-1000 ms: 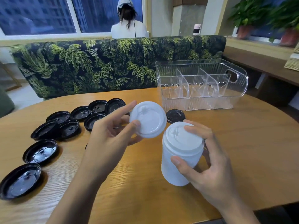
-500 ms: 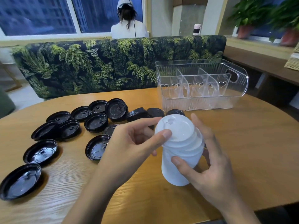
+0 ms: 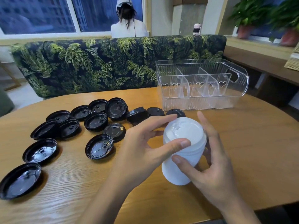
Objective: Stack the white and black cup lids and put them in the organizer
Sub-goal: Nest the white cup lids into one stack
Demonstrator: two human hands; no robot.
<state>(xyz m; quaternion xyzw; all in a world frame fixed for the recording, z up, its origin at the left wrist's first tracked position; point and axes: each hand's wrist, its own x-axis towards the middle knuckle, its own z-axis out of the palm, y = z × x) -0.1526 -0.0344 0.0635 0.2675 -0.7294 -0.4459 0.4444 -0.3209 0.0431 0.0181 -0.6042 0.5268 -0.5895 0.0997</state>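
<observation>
Fingers and thumb of the left hand (image 3: 140,151) pinch the top of the white plastic cup-lid stack (image 3: 176,175), probably seating the top lid, while the right hand (image 3: 215,173) wraps round to steady it. Loose shiny black plastic lids (image 3: 100,147) lie left of it; the clear plastic organizer (image 3: 202,101) sits behind.

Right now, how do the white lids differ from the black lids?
The white lids are nested in one tall stack; the black lids lie scattered, a few overlapping. The white lids are gripped by the right hand, left hand on top; the black lids rest untouched on the table. The top white lid faces up; several black lids lie hollow side up. Both are round and outside the organizer.
</observation>
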